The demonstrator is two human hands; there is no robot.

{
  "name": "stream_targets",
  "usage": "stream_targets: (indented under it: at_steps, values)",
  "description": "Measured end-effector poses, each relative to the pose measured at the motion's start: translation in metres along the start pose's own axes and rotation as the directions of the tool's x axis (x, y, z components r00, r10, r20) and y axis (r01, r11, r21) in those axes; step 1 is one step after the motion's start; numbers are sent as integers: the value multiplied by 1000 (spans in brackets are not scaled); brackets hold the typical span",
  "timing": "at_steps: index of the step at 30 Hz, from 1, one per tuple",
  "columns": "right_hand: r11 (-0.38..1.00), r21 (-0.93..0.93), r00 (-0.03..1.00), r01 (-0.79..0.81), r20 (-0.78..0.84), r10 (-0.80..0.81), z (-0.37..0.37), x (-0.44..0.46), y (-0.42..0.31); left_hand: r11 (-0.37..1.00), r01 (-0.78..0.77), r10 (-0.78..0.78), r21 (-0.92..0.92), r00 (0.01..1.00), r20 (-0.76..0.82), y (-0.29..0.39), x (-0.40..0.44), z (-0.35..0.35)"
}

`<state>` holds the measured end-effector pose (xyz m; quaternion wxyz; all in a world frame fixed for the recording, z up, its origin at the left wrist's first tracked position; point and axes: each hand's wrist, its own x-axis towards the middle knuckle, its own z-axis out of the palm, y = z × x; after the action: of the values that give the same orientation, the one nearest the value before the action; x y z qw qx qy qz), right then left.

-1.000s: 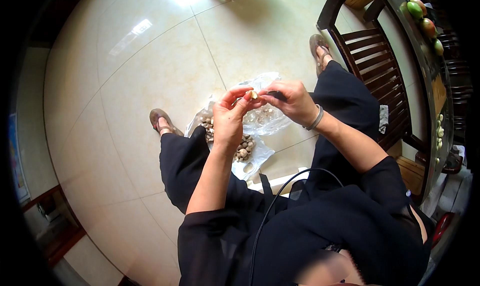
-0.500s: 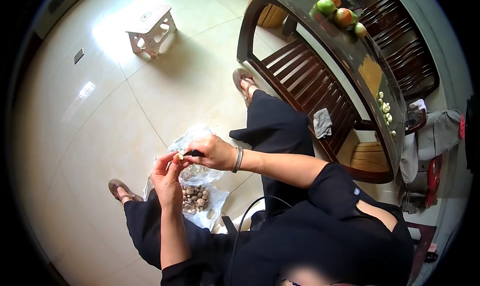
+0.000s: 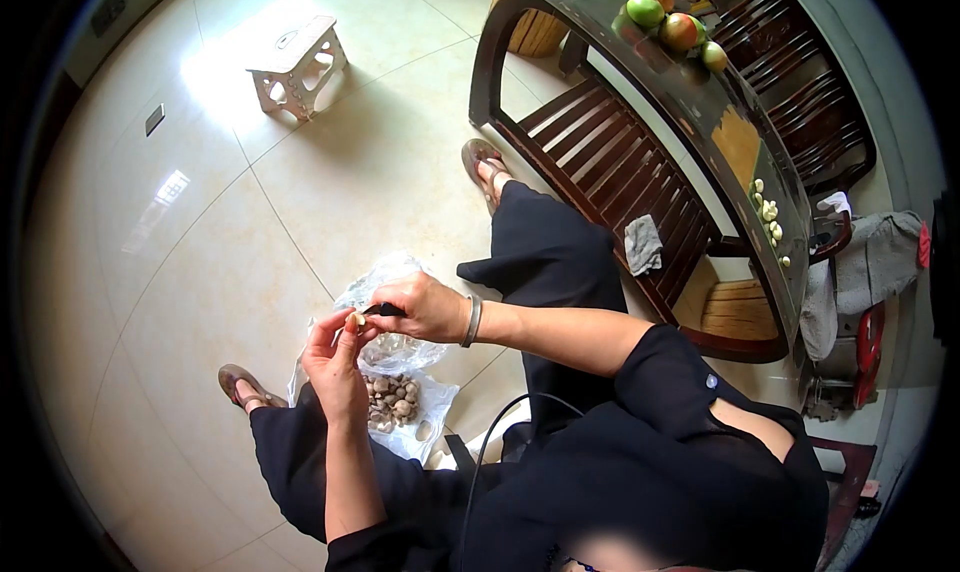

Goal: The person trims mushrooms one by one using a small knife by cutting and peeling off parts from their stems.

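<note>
My left hand (image 3: 335, 350) is closed, its fingertips pinching a small pale piece (image 3: 357, 319) that looks like a peeled clove; its exact kind is unclear. Wrapped round a small black-handled knife (image 3: 388, 310), my right hand (image 3: 425, 307) wears a silver bracelet at the wrist. The knife's tip meets the pale piece between both hands, and most of its blade is hidden. Below the hands, several small brownish round bulbs (image 3: 395, 400) lie on a white plastic bag (image 3: 435, 402). Another thin clear plastic bag (image 3: 385, 272) spreads out behind my fingers.
A dark wooden table (image 3: 690, 122) at the right carries mangoes (image 3: 680, 32) and several white pieces (image 3: 768, 212). On its slatted shelf lies a grey cloth (image 3: 643, 245). A folding stool (image 3: 295, 67) and a dark flat object (image 3: 155, 120) are on the tiled floor.
My hands stay together with only small finger movements at the pale piece, and more of the knife's handle shows. The view has shifted slightly.
</note>
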<state>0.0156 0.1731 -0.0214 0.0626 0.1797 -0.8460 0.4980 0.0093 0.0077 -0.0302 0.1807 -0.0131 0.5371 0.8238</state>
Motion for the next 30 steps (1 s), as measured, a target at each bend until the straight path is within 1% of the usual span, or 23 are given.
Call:
stream_targets:
  at_steps: [10, 13, 15, 17, 19, 21, 23, 25, 27, 30]
  values:
    - [1000, 12, 999, -2, -47, 2, 1, 0, -2, 999, 21, -20, -26, 999, 25, 1, 0, 2]
    - [999, 32, 998, -2, -64, 4, 2, 1, 0, 1000, 14, -15, -27, 1000, -14, 1, 1, 6]
    - [1000, 23, 996, 4, -86, -2, 2, 0, -1, 993, 66, -67, -93, 998, -6, -1, 1, 2]
    - [1000, -7, 997, 18, -70, -19, 0, 1, -1, 989, 106, -106, -106, 994, 5, -6, 3, -4]
    - [999, -23, 995, 31, -89, -33, -3, 3, -6, 981, 135, -133, -136, 991, 27, -2, 2, -1]
    - [999, -48, 996, -9, -86, 5, -3, 3, -3, 975, 143, -142, -171, 990, 21, -2, 2, 1]
    - [1000, -15, 995, -17, -96, 15, -3, 4, -4, 967, 166, -160, -191, 986, 47, 0, 3, 2]
    - [999, -28, 996, -26, -86, 23, -5, 5, -6, 957, 196, -191, -214, 981, 47, 1, 2, 3]
    - [1000, -12, 996, -28, -84, 27, -7, 6, -7, 957, 205, -202, -206, 979, 40, 2, 3, 4]
    - [997, -8, 994, -74, -79, 73, -9, 6, -6, 951, 228, -220, -207, 974, 61, 4, 3, 7]
